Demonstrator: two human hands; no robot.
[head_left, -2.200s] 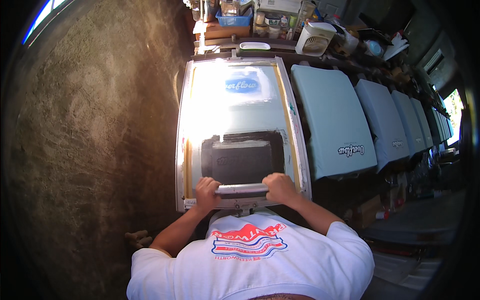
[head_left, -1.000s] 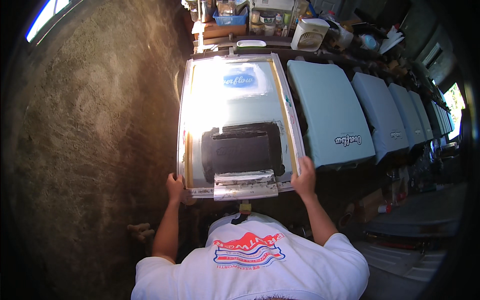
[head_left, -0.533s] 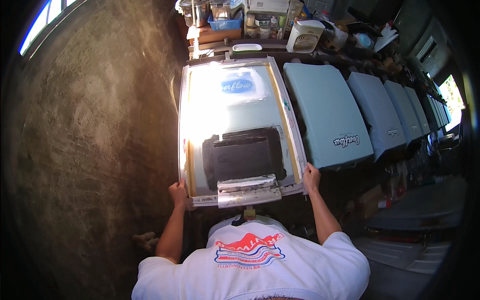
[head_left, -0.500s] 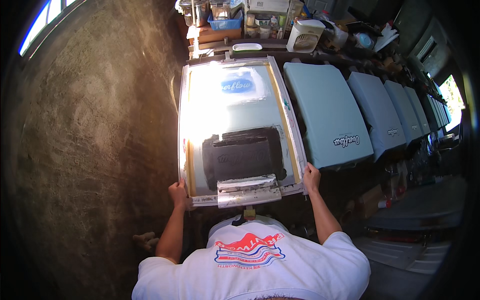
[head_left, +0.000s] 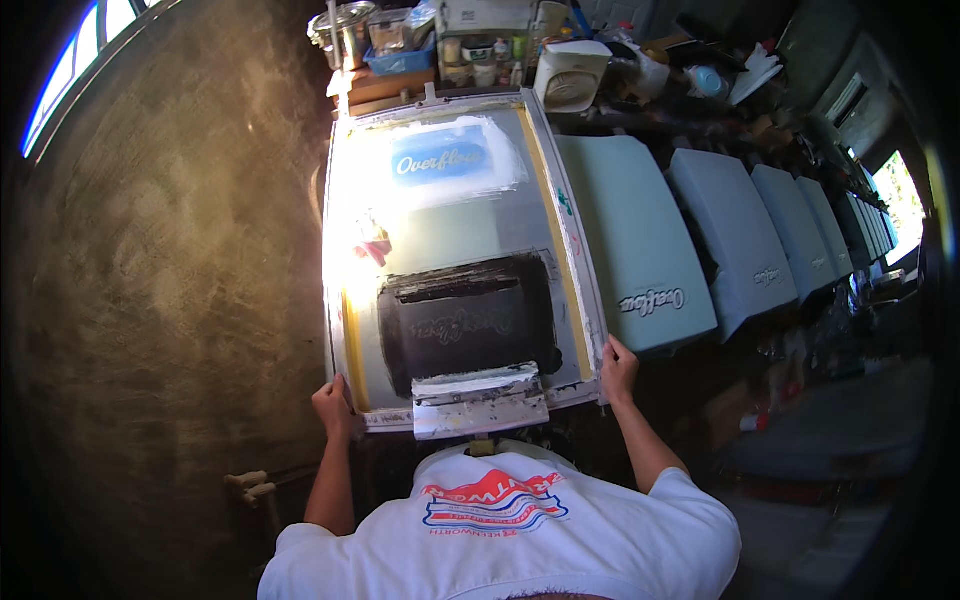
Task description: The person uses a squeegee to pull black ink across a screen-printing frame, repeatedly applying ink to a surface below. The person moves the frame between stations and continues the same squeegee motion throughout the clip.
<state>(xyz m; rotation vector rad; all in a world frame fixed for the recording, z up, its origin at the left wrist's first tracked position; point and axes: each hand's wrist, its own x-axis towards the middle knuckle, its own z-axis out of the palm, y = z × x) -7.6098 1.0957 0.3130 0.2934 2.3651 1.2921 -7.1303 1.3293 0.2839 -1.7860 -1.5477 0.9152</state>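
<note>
Both hands hold a large screen-printing frame [head_left: 562, 235] by its near corners. My left hand [head_left: 334, 405] is closed around the left rail, and my right hand [head_left: 618, 370] grips the right one. Black ink [head_left: 465, 325] covers a block of the mesh at the near end, with faint mirrored lettering in it. A wide, paint-stained squeegee [head_left: 480, 410] lies across the near rail. Toward the far end is a blue patch [head_left: 440, 160] with lettering and a white border. Glare washes out the frame's left side.
To the right, a pale green garment [head_left: 635, 230] with a printed logo lies on a board, followed by a grey-blue one [head_left: 733, 225] and several more. A shelf with a blue basket [head_left: 400, 60] and a white fan [head_left: 570, 77] stand behind. The bare wall [head_left: 180, 250] rises on the left.
The frame looks larger and closer, raised with both hands, and covers the white dish seen behind it before. The whole view has shifted, with the garments appearing farther left.
</note>
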